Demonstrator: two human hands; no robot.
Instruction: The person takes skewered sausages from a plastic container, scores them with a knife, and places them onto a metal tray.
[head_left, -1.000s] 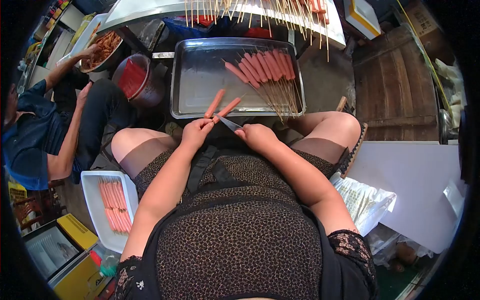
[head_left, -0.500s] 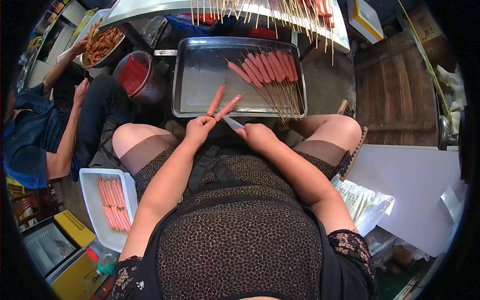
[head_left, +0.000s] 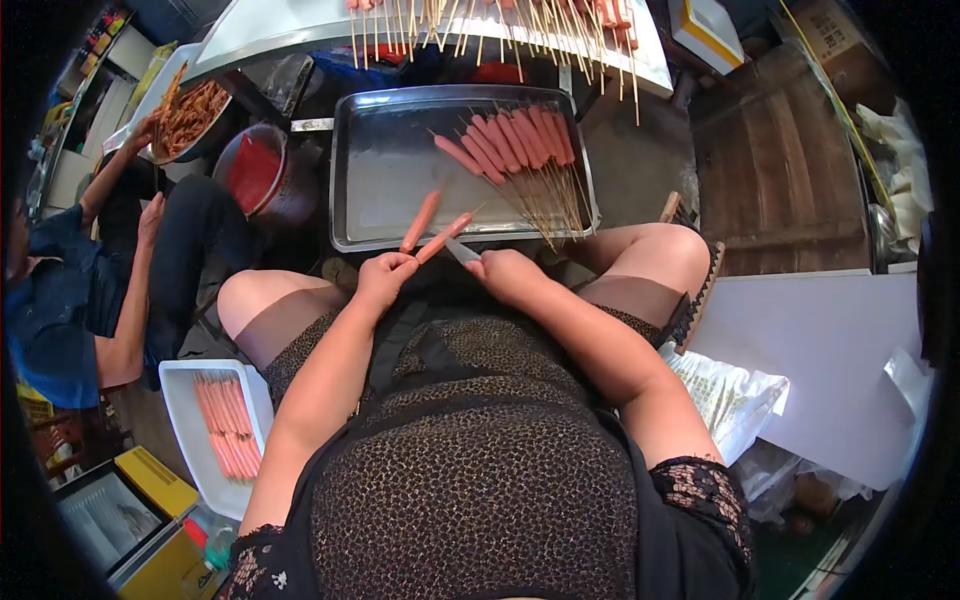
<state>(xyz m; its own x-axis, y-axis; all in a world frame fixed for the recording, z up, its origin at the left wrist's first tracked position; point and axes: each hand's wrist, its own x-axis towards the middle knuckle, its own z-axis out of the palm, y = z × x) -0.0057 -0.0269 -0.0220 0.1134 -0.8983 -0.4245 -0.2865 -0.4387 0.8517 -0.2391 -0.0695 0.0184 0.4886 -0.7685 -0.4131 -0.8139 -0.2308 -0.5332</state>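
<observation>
My left hand (head_left: pixel 387 277) pinches the lower end of a pink sausage (head_left: pixel 445 238) with a stick tip showing at its upper end. Just left of it, a second sausage (head_left: pixel 421 221) slants up from beside my fingers, over the tray's near rim. My right hand (head_left: pixel 503 274) is closed on a knife, its handle hidden; the blade (head_left: pixel 462 252) points up-left to the held sausage. Beyond my hands lies a metal tray (head_left: pixel 385 150). On its right side rest several skewered sausages (head_left: pixel 520 140), sticks toward me.
A white bin (head_left: pixel 180 405) of sausages stands at lower left. Behind the tray, skewers overhang a metal table (head_left: pixel 300 30). At left a co-worker (head_left: pixel 65 290) sits by a bowl of reddish food (head_left: pixel 190 118) and a bucket (head_left: pixel 283 180). A pale board (head_left: pixel 810 350) lies at right.
The knife blade has drawn slightly away from the held sausage. The view has shifted, so the tray appears lower and further left. The co-worker's right-side hand has lowered from its raised position.
</observation>
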